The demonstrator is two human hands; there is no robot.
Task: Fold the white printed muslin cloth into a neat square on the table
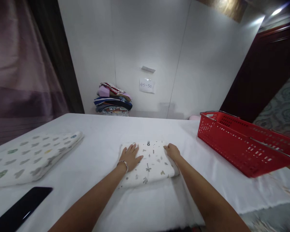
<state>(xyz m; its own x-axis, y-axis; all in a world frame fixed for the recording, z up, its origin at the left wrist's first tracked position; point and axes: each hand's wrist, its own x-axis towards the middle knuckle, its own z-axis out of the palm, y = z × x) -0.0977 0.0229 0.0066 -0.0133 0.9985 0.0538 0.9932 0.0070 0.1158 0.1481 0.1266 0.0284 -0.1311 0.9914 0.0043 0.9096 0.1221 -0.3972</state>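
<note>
A folded white cloth (149, 161) with small grey plant-like prints lies on the white-covered table in front of me. My left hand (130, 156) rests flat on its left part, fingers spread; a bracelet circles that wrist. At the cloth's right edge, near the far corner, my right hand (172, 151) has its fingers closed on the border. To the left lies another folded white cloth (38, 151), with grey cloud-like shapes and some green and yellow ones; neither hand touches it.
A red plastic basket (241, 145) with metal handles stands on the right of the table (96, 129). A black phone (21, 209) lies at the front left. Behind the table's far edge rises a pile of folded fabrics (113, 100). A paper label (147, 85) hangs on the wall.
</note>
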